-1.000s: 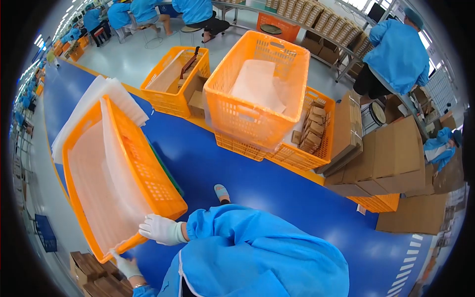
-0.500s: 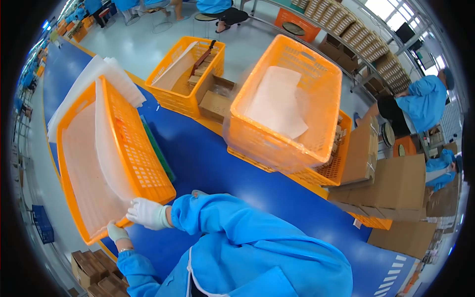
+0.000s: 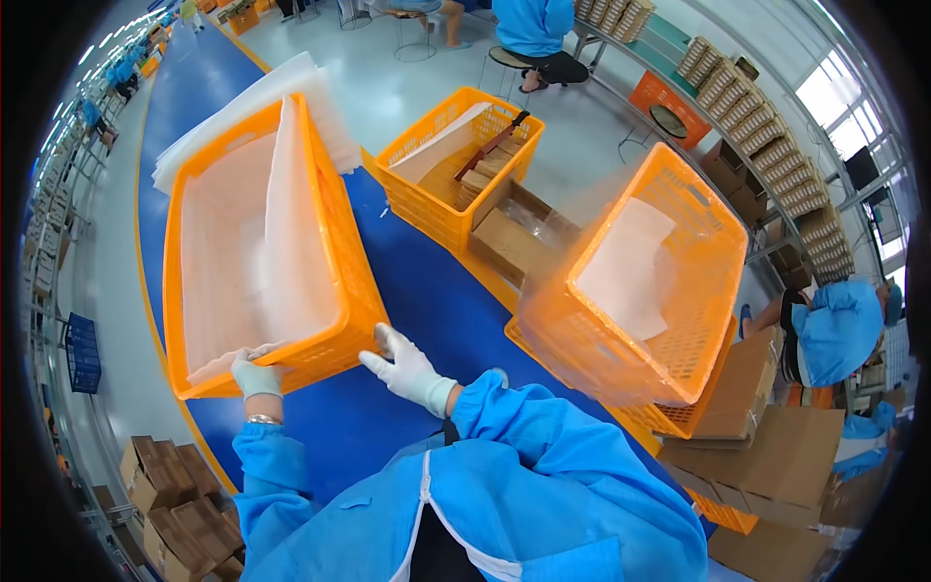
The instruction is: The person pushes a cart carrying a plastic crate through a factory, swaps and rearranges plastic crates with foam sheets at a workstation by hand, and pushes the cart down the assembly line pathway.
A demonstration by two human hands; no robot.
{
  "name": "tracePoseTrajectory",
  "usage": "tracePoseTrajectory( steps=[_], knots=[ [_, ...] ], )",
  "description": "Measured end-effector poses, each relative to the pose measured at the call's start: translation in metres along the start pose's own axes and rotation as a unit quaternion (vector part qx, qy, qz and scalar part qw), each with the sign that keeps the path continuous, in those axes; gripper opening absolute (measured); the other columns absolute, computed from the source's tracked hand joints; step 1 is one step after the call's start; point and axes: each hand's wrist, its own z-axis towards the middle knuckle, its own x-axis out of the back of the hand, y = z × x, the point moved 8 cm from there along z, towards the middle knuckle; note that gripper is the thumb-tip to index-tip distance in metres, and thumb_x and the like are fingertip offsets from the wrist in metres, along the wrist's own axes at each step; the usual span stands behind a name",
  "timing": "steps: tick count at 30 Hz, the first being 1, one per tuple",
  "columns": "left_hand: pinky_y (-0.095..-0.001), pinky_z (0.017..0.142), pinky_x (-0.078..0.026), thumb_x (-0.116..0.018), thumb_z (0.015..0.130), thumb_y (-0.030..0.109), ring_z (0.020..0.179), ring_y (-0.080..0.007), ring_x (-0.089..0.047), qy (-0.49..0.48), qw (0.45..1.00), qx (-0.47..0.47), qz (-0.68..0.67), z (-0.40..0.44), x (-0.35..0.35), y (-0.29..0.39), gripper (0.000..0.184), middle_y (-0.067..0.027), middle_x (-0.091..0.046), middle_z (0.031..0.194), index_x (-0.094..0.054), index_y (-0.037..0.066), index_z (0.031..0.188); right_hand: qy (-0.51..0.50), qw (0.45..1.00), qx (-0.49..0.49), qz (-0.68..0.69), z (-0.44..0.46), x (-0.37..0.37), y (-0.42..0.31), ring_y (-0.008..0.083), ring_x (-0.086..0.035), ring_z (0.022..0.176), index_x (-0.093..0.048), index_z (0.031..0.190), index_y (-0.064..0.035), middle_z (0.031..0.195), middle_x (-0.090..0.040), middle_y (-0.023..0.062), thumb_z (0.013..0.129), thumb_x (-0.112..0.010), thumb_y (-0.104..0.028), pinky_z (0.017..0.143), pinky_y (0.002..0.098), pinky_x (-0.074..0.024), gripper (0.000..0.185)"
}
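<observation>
An orange crate [image 3: 361, 291] lined with white foam sheet [image 3: 228, 252] stands at the left, with a stack of white foam sheets [image 3: 330, 116] behind its far end. My left hand [image 3: 257, 372], in a white glove, is wrapped round the near rim of this crate. My right hand [image 3: 409, 369], also gloved, has its fingers spread beside the crate's near right corner and holds nothing. To the right, a second orange crate [image 3: 708, 209] holds a white sheet [image 3: 628, 267] and sits on top of other orange crates.
A smaller orange crate [image 3: 436, 218] with brown pieces and an open cardboard box [image 3: 504, 242] stand beyond the blue floor strip. Cardboard boxes [image 3: 175, 475] lie at lower left, larger cartons [image 3: 776, 456] at lower right. People in blue sit at the back [image 3: 531, 24] and right [image 3: 839, 330].
The view has swung left, so the crates appear further right. My right hand has let go of the left crate's rim and opened beside its corner. My left hand still grips the rim.
</observation>
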Motion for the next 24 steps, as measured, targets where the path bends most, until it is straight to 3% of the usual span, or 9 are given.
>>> tracePoseTrajectory(
  steps=[3, 4, 6, 7, 10, 16, 19, 23, 24],
  knots=[
    [-0.0366, 0.07, -0.049, -0.046, 0.09, 0.012, 0.06, -0.0171, -0.049, -0.05, 0.998, -0.013, 0.025, -0.006, 0.004, -0.021, 0.02, 0.0001, -0.042, 0.062, -0.041, 0.013, 0.07, 0.045, 0.996, 0.014, 0.076, 0.022, 0.008, -0.018, 0.0382, -0.038, 0.14, -0.028, 0.148, 0.0083, 0.15, -0.036, 0.0291, 0.091, -0.061, -0.053, 0.116, 0.0401, -0.0307, 0.09],
    [-0.0365, 0.071, -0.049, -0.046, 0.091, 0.013, 0.061, -0.0177, -0.05, -0.066, 0.997, -0.022, 0.033, -0.013, 0.005, -0.032, 0.02, -0.0012, -0.044, 0.063, -0.042, 0.012, 0.071, 0.093, 0.996, -0.009, 0.015, 0.02, 0.021, -0.031, 0.0389, -0.038, 0.14, -0.03, 0.147, 0.0084, 0.148, -0.039, 0.0299, 0.09, -0.061, -0.056, 0.116, 0.0415, -0.0302, 0.092],
    [-0.0335, 0.072, -0.049, -0.046, 0.093, 0.012, 0.061, -0.017, -0.05, 0.019, 0.997, -0.022, 0.071, -0.076, -0.01, -0.051, 0.023, -0.0024, -0.046, 0.065, -0.042, 0.012, 0.07, 0.089, 0.984, -0.063, -0.141, 0.024, 0.033, -0.032, 0.0396, -0.04, 0.138, -0.031, 0.147, 0.0077, 0.146, -0.041, 0.0302, 0.088, -0.063, -0.056, 0.115, 0.0423, -0.0313, 0.093],
    [-0.0322, 0.068, -0.049, -0.047, 0.094, 0.012, 0.058, -0.0156, -0.047, 0.043, 0.998, -0.029, 0.047, -0.078, 0.001, -0.061, 0.024, -0.0009, -0.043, 0.063, -0.041, 0.013, 0.071, 0.096, 0.946, -0.013, -0.31, 0.03, 0.038, -0.032, 0.0403, -0.041, 0.136, -0.033, 0.146, 0.0074, 0.144, -0.043, 0.0302, 0.087, -0.064, -0.056, 0.114, 0.0422, -0.0327, 0.092],
    [-0.0312, 0.06, -0.047, -0.046, 0.098, 0.013, 0.05, -0.0141, -0.039, 0.072, 0.99, 0.073, -0.094, -0.086, 0.025, -0.083, 0.027, 0.003, -0.037, 0.058, -0.041, 0.014, 0.071, 0.097, 0.995, -0.035, -0.016, 0.051, 0.064, -0.025, 0.0369, -0.047, 0.133, -0.037, 0.142, 0.0086, 0.143, -0.045, 0.0288, 0.089, -0.065, -0.052, 0.11, 0.0393, -0.0383, 0.085],
    [-0.0278, 0.058, -0.045, -0.048, 0.099, 0.015, 0.056, -0.0137, -0.04, 0.025, 0.994, 0.061, -0.085, -0.101, 0.053, -0.085, 0.023, -0.0002, -0.04, 0.065, -0.045, 0.012, 0.077, 0.115, 0.991, -0.003, -0.065, 0.161, 0.09, -0.056, 0.0372, -0.055, 0.125, -0.043, 0.139, 0.0073, 0.133, -0.055, 0.0283, 0.091, -0.058, -0.055, 0.105, 0.0389, -0.0428, 0.08],
    [-0.0281, 0.066, -0.051, -0.053, 0.097, 0.016, 0.065, -0.0178, -0.053, 0.106, 0.989, 0.092, -0.052, -0.106, 0.077, -0.08, 0.016, -0.0054, -0.053, 0.075, -0.046, 0.01, 0.083, 0.067, 0.992, -0.027, -0.099, 0.208, 0.07, -0.046, 0.0409, -0.054, 0.125, -0.042, 0.139, 0.0091, 0.133, -0.055, 0.0303, 0.09, -0.06, -0.051, 0.105, 0.0406, -0.0429, 0.079],
    [-0.0294, 0.068, -0.053, -0.057, 0.095, 0.016, 0.07, -0.0208, -0.057, 0.088, 0.993, 0.07, 0.043, -0.112, 0.092, -0.062, 0.017, -0.0143, -0.061, 0.09, -0.048, 0.003, 0.103, 0.029, 0.987, -0.067, -0.142, 0.208, 0.06, -0.047, 0.043, -0.053, 0.124, -0.041, 0.14, 0.0108, 0.132, -0.054, 0.0323, 0.085, -0.066, -0.044, 0.106, 0.0408, -0.0425, 0.081],
    [-0.0311, 0.069, -0.053, -0.053, 0.091, 0.006, 0.069, -0.0211, -0.055, 0.087, 0.992, 0.081, 0.038, -0.116, 0.091, -0.062, 0.022, -0.0183, -0.062, 0.102, -0.047, -0.001, 0.112, 0.032, 0.987, -0.074, -0.139, 0.215, 0.054, -0.04, 0.043, -0.053, 0.124, -0.041, 0.14, 0.0108, 0.132, -0.054, 0.0323, 0.085, -0.066, -0.044, 0.106, 0.0408, -0.0425, 0.081]
  ],
)
